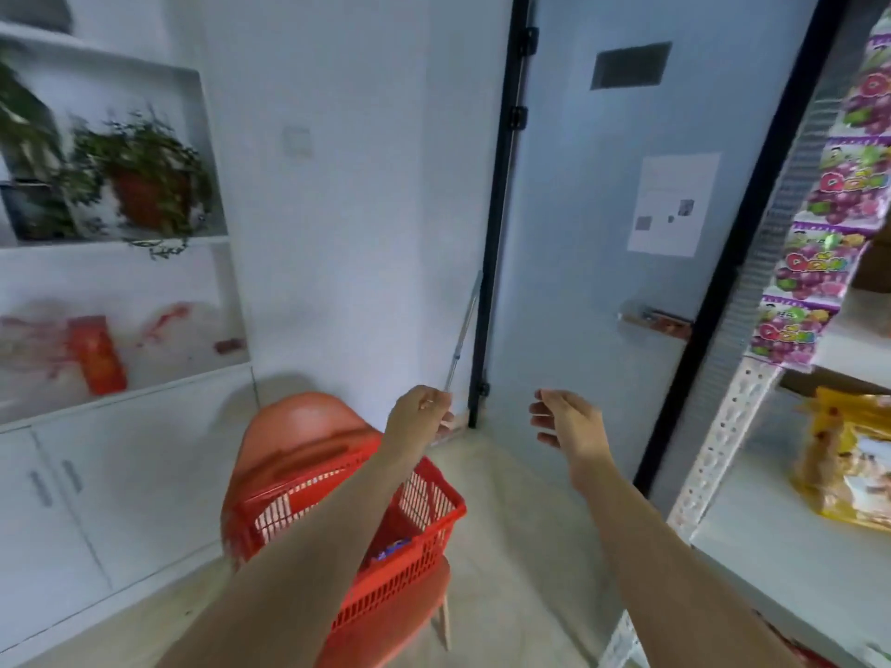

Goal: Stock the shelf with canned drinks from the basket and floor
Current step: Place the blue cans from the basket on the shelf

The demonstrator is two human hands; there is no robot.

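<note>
We are holding both bare arms out in front of us over the floor (511,532), and neither hand is gripping anything we can make out. The left hand (420,419) is hanging with its back to us and its fingers loosely curled downward, above the far end of the red basket (410,571). The right hand (566,421) is hovering well apart from it, palm turned inward and fingers relaxed and slightly bent, in front of the grey door (578,291). The basket is sitting on the seat of an orange chair (308,426), and our left forearm is crossing over it. Down inside the basket a small blue and purple item (393,551) is showing beside the arm; it is too blurred for us to tell if it is a can. The white shelf (790,585) is standing along the right edge, with a yellow bag (848,470) lying on one board and a strip of purple snack packets (815,262) hanging down its front upright. A thin metal rod (465,325) is leaning in the corner by the door frame.
</note>
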